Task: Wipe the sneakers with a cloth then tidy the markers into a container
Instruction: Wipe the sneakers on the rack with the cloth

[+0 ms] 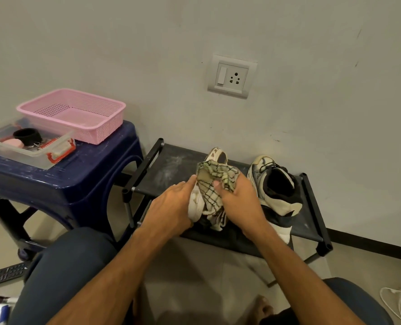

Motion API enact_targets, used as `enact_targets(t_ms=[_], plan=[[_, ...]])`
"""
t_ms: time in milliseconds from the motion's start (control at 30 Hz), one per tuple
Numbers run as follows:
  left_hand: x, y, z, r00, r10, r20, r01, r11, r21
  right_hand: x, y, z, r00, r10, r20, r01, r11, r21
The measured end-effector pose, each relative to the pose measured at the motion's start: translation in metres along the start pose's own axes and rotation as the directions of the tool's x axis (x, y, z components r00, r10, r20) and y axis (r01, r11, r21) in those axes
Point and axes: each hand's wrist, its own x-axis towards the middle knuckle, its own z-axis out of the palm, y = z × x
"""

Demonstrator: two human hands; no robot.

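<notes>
Two off-white sneakers stand on a low black shoe rack [162,170]. The left sneaker [215,156] is mostly covered by a checked green and cream cloth [214,181]. My right hand [239,198] grips the cloth and presses it on the shoe. My left hand [171,205] holds the left sneaker's side, fingers wrapped on it. The right sneaker [274,186] stands apart to the right, its black lining showing. No markers are clearly visible.
A blue plastic stool [82,174] at the left carries a pink perforated basket [72,113] and a clear lidless box [28,148] with small items. A keyboard [4,274] lies on the floor at lower left, white cable [398,301] at lower right. Wall socket [232,77] above.
</notes>
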Motion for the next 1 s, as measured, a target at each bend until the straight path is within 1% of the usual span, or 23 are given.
enact_targets(t_ms=[33,67,100,167,200,267,333,400,433,467,533,567,600,667,767,867,933,967,1000], plan=[[-0.001,0.000,-0.002,1.000,0.005,0.012,-0.005,1.000,-0.014,0.000,0.000,-0.007,0.999,0.047,-0.026,-0.046,0.998,0.038],[-0.001,0.000,-0.003,1.000,0.017,0.012,-0.017,1.000,-0.011,0.000,-0.001,-0.013,0.996,0.067,-0.060,-0.065,0.998,0.026],[-0.003,0.000,-0.004,0.999,0.032,0.009,-0.032,0.999,0.008,-0.001,-0.003,-0.018,0.994,0.048,-0.097,-0.051,0.998,-0.039],[-0.004,-0.002,-0.004,0.998,0.055,0.008,-0.055,0.997,0.052,-0.005,-0.006,-0.024,0.987,-0.067,-0.144,0.040,0.983,-0.181],[-0.004,-0.004,-0.003,0.998,0.065,0.011,-0.066,0.995,0.081,-0.008,-0.009,-0.024,0.981,-0.123,-0.151,0.087,0.971,-0.223],[-0.003,-0.006,0.000,0.995,0.097,0.016,-0.098,0.981,0.169,-0.009,-0.008,-0.022,0.969,-0.198,-0.149,0.147,0.944,-0.297],[-0.002,-0.007,0.008,0.990,0.141,0.018,-0.141,0.955,0.260,-0.006,-0.004,-0.017,0.961,-0.239,-0.142,0.167,0.903,-0.396],[-0.003,-0.005,0.016,0.986,0.167,0.015,-0.163,0.936,0.311,-0.003,-0.001,-0.011,0.949,-0.297,-0.108,0.211,0.850,-0.482],[-0.003,-0.005,0.019,0.985,0.174,0.002,-0.166,0.934,0.315,-0.003,0.000,-0.005,0.948,-0.308,-0.074,0.233,0.836,-0.497],[-0.003,-0.005,0.021,0.983,0.183,-0.022,-0.167,0.937,0.307,-0.006,0.002,0.002,0.957,-0.288,-0.027,0.240,0.841,-0.486],[-0.003,-0.007,0.021,0.980,0.192,-0.052,-0.169,0.944,0.283,-0.021,0.004,0.020,0.981,-0.165,0.105,0.195,0.874,-0.445],[-0.003,-0.008,0.022,0.980,0.190,-0.053,-0.169,0.948,0.268,-0.032,0.006,0.029,0.981,-0.097,0.170,0.166,0.873,-0.458],[-0.002,-0.009,0.022,0.980,0.192,-0.052,-0.172,0.951,0.257,-0.042,0.008,0.036,0.976,-0.061,0.207,0.157,0.859,-0.487],[-0.002,-0.009,0.022,0.980,0.193,-0.055,-0.173,0.952,0.253,-0.052,0.014,0.040,0.973,-0.073,0.220,0.182,0.829,-0.528],[-0.002,-0.007,0.022,0.978,0.197,-0.065,-0.176,0.953,0.249,-0.036,0.024,0.036,0.970,-0.128,0.208,0.223,0.811,-0.540],[-0.002,-0.008,0.022,0.976,0.202,-0.078,-0.178,0.954,0.242,-0.035,0.022,0.043,0.976,-0.103,0.190,0.194,0.808,-0.557],[-0.002,-0.008,0.021,0.973,0.214,-0.088,-0.190,0.956,0.224,-0.050,0.019,0.050,0.981,-0.135,0.139,0.191,0.784,-0.591],[-0.002,-0.008,0.020,0.970,0.224,-0.093,-0.202,0.958,0.204,-0.059,0.015,0.052,0.981,-0.133,0.142,0.192,0.771,-0.607],[-0.002,-0.007,0.020,0.968,0.232,-0.091,-0.213,0.960,0.182,-0.068,0.012,0.052,0.979,-0.101,0.174,0.189,0.762,-0.620]])
